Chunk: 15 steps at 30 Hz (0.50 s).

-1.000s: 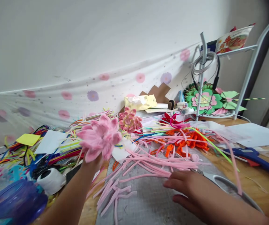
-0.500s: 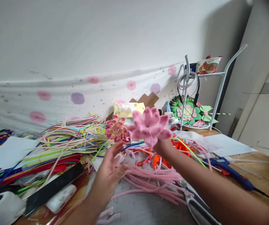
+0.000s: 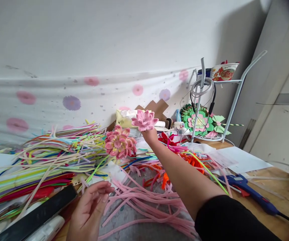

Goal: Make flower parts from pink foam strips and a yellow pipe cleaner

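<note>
At the end of my outstretched arm, my right hand [image 3: 149, 134] holds a light pink pipe-cleaner flower [image 3: 145, 120] from beneath; the petals hide most of the fingers. My left hand [image 3: 92, 205] hovers nearer to me, empty, with loosely curled fingers and the thumb apart. Beside it a spread of long pink pipe cleaners [image 3: 144, 202] lies over a grey mat [image 3: 131, 231]. Left of the held flower stands a darker pink flower [image 3: 120, 142] with a yellowish centre on a green stem.
Bundles of coloured pipe cleaners [image 3: 59, 150] cover the left side. A black box-like object [image 3: 37, 216] lies front left. On the right are a blue glue gun [image 3: 252, 192], white paper [image 3: 242, 156] and a white metal rack [image 3: 232, 110]. A tissue pack [image 3: 124, 119] sits at the back.
My right hand has carried the light pink flower farther away and slightly left. My left hand has drawn back toward me, down and left. The view has shifted a little.
</note>
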### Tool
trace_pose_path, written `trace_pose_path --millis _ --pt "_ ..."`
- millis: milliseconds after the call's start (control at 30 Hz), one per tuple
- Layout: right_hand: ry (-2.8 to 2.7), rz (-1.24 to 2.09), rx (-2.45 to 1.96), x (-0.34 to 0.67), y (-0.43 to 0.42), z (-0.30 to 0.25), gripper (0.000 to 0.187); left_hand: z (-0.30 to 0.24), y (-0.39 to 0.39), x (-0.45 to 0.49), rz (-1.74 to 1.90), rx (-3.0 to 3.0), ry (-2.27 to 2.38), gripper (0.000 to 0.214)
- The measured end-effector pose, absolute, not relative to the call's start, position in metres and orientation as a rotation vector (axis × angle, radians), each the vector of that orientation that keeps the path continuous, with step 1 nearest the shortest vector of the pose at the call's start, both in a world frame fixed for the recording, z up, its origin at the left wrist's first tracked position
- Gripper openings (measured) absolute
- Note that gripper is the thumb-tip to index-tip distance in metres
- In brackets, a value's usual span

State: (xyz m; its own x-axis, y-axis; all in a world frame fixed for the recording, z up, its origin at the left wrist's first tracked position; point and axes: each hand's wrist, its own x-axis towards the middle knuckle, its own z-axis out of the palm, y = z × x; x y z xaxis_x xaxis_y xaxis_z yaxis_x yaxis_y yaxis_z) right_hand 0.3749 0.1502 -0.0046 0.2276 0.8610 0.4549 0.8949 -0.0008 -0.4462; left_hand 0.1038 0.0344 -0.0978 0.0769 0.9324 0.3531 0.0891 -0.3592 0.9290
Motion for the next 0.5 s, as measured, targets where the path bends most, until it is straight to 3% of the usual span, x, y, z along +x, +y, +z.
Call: trace_pose_path --millis 500 --pt "-1.742 -0.222 -1.77 0.389 0.19 -0.013 0.026 -0.089 0.03 0.109 1.339 1.506 1.139 0.033"
